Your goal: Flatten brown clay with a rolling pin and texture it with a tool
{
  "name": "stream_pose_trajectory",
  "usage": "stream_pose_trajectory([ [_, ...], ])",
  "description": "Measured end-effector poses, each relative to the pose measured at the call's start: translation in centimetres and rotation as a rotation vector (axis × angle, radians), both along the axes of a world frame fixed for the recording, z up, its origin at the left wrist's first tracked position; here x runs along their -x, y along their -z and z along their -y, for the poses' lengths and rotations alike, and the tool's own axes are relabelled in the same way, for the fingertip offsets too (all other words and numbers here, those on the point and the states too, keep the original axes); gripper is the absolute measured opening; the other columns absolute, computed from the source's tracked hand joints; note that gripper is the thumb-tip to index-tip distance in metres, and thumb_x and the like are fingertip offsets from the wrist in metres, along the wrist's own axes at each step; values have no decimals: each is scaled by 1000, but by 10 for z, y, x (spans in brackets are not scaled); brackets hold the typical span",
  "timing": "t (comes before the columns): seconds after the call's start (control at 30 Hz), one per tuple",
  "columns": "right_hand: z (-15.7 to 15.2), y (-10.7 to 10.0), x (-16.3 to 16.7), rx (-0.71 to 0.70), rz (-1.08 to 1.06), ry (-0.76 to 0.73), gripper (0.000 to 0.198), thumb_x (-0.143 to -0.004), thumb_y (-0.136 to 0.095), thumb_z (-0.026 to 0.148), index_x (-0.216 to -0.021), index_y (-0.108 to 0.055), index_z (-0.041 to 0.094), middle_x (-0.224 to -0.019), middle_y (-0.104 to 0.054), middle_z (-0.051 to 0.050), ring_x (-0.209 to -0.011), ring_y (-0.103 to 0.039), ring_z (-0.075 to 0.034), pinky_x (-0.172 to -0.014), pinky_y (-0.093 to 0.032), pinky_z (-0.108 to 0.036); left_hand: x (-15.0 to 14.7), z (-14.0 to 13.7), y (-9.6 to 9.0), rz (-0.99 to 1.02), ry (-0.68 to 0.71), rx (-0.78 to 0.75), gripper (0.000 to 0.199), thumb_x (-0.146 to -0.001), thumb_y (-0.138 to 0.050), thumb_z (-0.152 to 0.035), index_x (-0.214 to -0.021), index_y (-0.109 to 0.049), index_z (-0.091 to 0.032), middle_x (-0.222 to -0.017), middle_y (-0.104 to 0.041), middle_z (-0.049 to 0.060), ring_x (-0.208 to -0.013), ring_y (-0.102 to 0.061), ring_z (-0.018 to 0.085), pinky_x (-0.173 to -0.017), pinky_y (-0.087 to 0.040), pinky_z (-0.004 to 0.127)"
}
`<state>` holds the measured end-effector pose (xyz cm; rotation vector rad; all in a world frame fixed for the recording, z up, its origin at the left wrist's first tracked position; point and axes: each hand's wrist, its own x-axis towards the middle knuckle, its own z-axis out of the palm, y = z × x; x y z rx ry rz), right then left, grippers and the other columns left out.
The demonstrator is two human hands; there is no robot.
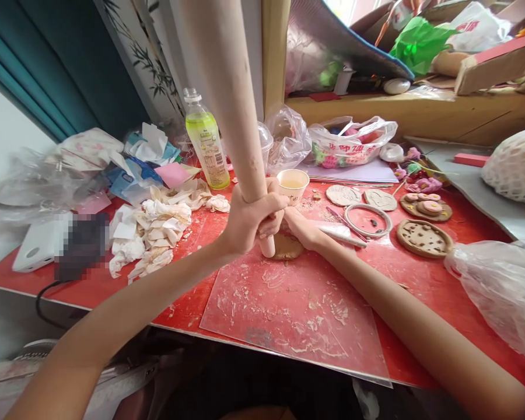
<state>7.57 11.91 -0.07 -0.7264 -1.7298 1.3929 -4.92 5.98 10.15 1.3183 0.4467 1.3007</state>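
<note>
My left hand (254, 219) is wrapped round a long, thick wooden rolling pin (231, 99) near its lower end. The pin stands nearly upright, leaning slightly, and its tip comes down at the edge of a flat piece of brown clay (289, 248). Just behind, my right hand (301, 228) reaches in beside the clay; its fingers are mostly hidden by the left hand. Under the clay lies a clear plastic sheet (289, 315) smeared with dried clay. A paper cup (293, 184) of cloudy liquid stands right behind the hands.
Crumpled tissues (157, 227) and a bottle (207, 143) of yellow-green drink are on the left of the red table (184, 303). To the right are a ring (367, 220), a round clay dish (424, 238), flat clay pieces (343, 195) and a plastic bag (499, 291).
</note>
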Motion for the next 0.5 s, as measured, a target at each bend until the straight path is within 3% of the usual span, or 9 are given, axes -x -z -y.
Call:
stream_pose_trajectory([
  [0.17, 5, -10, -1, -17, 23, -57, 52, -88, -34, 60, -87, -67, 19, -91, -70, -5, -93, -60, -20, -92, -45, -37, -7, 1, -5, 200, -49, -102, 30, -72, -54, -20, -49, -35, -19, -31, -26, -9, -25, -21, 5, -27, -18, 19],
  [0.27, 6, -12, -1, -6, 22, -65, 52, -90, -32, 57, -88, -66, 18, -87, -69, -5, -91, -61, -20, -88, -48, -37, -12, -2, -3, 54, 2, 53, 31, -68, -63, -19, -49, -39, -18, -31, -32, -9, -25, -24, 4, -27, -19, 18],
  [0.4, 4, -9, -1, -18, 34, -56, 53, -91, -29, 56, -85, -66, 18, -84, -69, -5, -91, -61, -20, -89, -47, -37, -14, -3, -3, 144, -70, -20, 32, -68, -61, -20, -48, -36, -19, -30, -29, -9, -24, -23, 4, -27, -19, 18],
  [0.5, 1, -6, -2, -34, 53, -18, 50, -91, -33, 54, -83, -66, 17, -83, -68, -5, -91, -60, -20, -90, -47, -37, -15, -1, -1, 49, -43, 45, 32, -66, -65, -20, -50, -38, -19, -31, -32, -9, -25, -25, 4, -28, -19, 18],
])
